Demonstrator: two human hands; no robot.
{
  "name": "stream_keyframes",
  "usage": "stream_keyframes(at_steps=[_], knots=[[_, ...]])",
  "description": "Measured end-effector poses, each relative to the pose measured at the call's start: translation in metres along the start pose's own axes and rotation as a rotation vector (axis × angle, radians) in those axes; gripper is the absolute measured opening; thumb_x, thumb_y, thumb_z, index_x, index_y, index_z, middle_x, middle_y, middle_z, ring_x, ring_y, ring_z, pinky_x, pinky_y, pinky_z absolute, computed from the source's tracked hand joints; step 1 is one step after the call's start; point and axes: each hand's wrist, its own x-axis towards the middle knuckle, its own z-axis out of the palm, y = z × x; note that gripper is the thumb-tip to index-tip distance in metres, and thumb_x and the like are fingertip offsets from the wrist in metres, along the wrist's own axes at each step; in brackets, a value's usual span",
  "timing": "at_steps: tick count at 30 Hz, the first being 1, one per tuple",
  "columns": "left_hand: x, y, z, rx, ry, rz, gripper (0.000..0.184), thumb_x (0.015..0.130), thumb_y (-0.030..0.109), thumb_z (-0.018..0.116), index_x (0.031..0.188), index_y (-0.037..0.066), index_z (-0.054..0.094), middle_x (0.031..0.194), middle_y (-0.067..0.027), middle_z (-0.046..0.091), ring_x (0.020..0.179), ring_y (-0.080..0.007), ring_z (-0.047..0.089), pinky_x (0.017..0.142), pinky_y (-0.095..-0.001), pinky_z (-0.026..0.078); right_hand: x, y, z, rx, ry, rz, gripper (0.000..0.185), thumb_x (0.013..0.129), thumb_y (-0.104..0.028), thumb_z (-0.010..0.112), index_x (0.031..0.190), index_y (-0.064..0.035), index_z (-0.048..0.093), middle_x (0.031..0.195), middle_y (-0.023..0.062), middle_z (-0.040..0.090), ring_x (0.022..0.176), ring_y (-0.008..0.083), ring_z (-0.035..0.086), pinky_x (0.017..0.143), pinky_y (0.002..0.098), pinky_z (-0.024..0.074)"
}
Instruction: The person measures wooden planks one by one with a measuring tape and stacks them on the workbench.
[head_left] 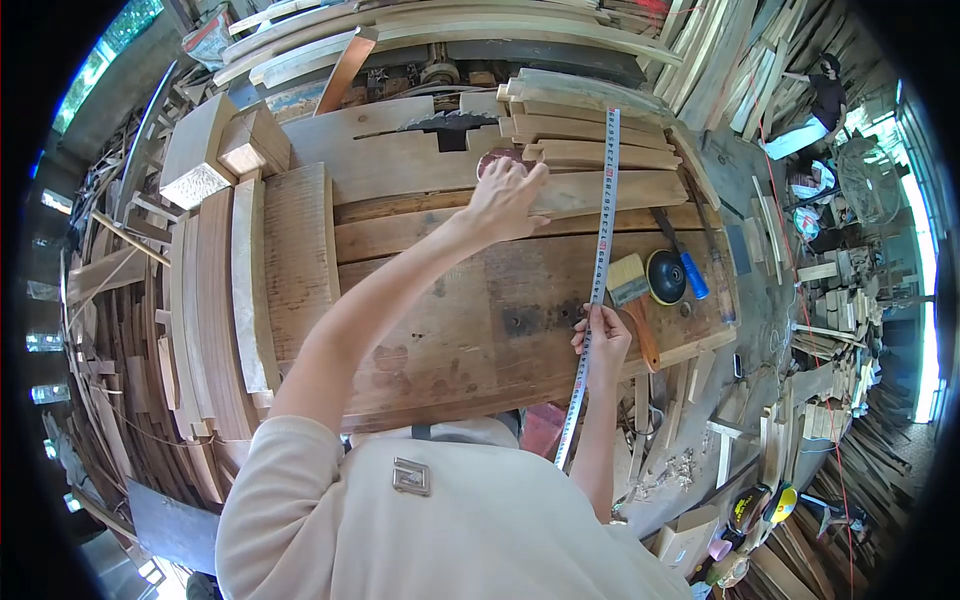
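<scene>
My right hand [603, 338] is closed around the blade of a tape measure [607, 215], low on its length. The pale blade runs up across the workbench [420, 345] to the wood strips at the back, and its lower end passes beside my body. Over the back part of the bench my left hand [508, 203] reaches out with fingers spread. Its fingertips are at a round reddish disc [497, 160], partly covered by them; whether they grip it I cannot tell. Wooden strips [590, 155] lie just right of that hand.
A wide brush [630, 278], a black round pad [666, 276] and a blue-handled tool [690, 270] lie on the bench's right side. Thick boards [295, 250] and wood blocks [200, 150] stand at left. Another person [822, 105] is at far right among stacked lumber.
</scene>
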Motion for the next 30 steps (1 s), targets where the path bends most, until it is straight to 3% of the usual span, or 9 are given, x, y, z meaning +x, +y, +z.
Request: stream_keyframes(at_steps=[2,8,12,13,16,18,21,26,30], knots=[[-0.011,-0.001,-0.023,-0.072,-0.099,-0.083,0.053,0.063,0.033,0.068,0.103,0.011,0.041,0.096,-0.0154,0.053,0.097,-0.0308,0.046,0.086,-0.0409,0.034,0.000,0.000,0.000,-0.002,-0.009,-0.007,0.023,0.086,-0.019,0.050,0.090,0.0030,0.057,0.059,0.0049,0.053,0.042,0.0079,0.049,0.036,0.0182,0.0359],[-0.064,-0.024,-0.076,0.017,-0.199,-0.081,0.053,0.063,0.028,0.070,0.106,0.013,0.041,0.105,-0.0086,0.052,0.103,-0.0262,0.043,0.089,-0.0370,0.032,0.001,0.002,-0.001,0.003,-0.018,-0.016,0.023,0.086,-0.019,0.050,0.089,0.0024,0.057,0.059,0.0041,0.053,0.042,0.0077,0.049,0.036,0.0177,0.0360],[-0.106,-0.056,-0.090,0.132,-0.383,-0.090,0.068,0.055,0.013,0.075,0.113,0.019,0.040,0.109,-0.0031,0.049,0.106,-0.0221,0.043,0.089,-0.0374,0.031,0.002,0.005,-0.003,0.020,-0.014,-0.015,0.022,0.086,-0.020,0.051,0.089,0.0013,0.057,0.060,0.0037,0.054,0.042,0.0074,0.049,0.036,0.0175,0.0363],[-0.115,-0.063,-0.092,0.153,-0.435,-0.101,0.079,0.053,0.007,0.074,0.121,0.021,0.037,0.110,-0.0029,0.049,0.106,-0.0218,0.043,0.089,-0.0369,0.031,0.002,0.005,-0.003,0.039,-0.007,-0.007,0.022,0.086,-0.020,0.051,0.088,0.0010,0.057,0.060,0.0038,0.054,0.042,0.0074,0.049,0.036,0.0175,0.0363],[-0.131,-0.074,-0.105,0.259,-0.380,-0.101,0.086,0.053,0.002,0.070,0.126,0.025,0.032,0.108,-0.0005,0.051,0.103,-0.0182,0.045,0.084,-0.0339,0.034,0.003,0.003,-0.003,0.071,-0.006,0.028,0.021,0.085,-0.020,0.052,0.088,0.0005,0.058,0.063,0.0047,0.056,0.044,0.0081,0.050,0.036,0.0179,0.0378],[-0.136,-0.083,-0.105,0.265,-0.368,-0.107,0.085,0.053,-0.005,0.065,0.128,0.021,0.033,0.109,-0.0007,0.050,0.103,-0.0185,0.046,0.083,-0.0332,0.035,0.005,0.001,-0.003,0.024,-0.028,0.019,0.021,0.085,-0.020,0.052,0.086,0.0009,0.058,0.068,0.0064,0.058,0.048,0.0094,0.053,0.040,0.0191,0.0429],[-0.135,-0.099,-0.100,0.198,-0.279,-0.056,0.067,0.053,-0.011,0.057,0.117,0.008,0.045,0.110,-0.0039,0.049,0.106,-0.0229,0.045,0.084,-0.0336,0.037,0.013,-0.004,-0.008,0.022,-0.121,0.014,0.022,0.085,-0.019,0.052,0.084,0.0022,0.058,0.076,0.0093,0.061,0.056,0.0130,0.058,0.053,0.0231,0.0499],[-0.116,-0.115,-0.100,0.118,-0.263,-0.033,0.063,0.053,-0.016,0.053,0.112,0.005,0.046,0.111,-0.0073,0.047,0.108,-0.0261,0.043,0.091,-0.0326,0.038,0.050,-0.016,-0.050,0.085,-0.332,0.030,0.019,0.085,-0.020,0.052,0.083,-0.0010,0.057,0.077,0.0111,0.060,0.055,0.0162,0.057,0.051,0.0262,0.0476],[-0.101,-0.123,-0.096,0.084,-0.343,0.024,0.065,0.054,-0.019,0.051,0.114,0.006,0.046,0.123,-0.0085,0.041,0.117,-0.0255,0.035,0.097,-0.0315,0.033,0.078,-0.022,-0.062,0.041,-0.533,0.080,0.017,0.082,-0.017,0.054,0.080,-0.0008,0.055,0.073,0.0108,0.058,0.050,0.0161,0.054,0.047,0.0263,0.0451]])
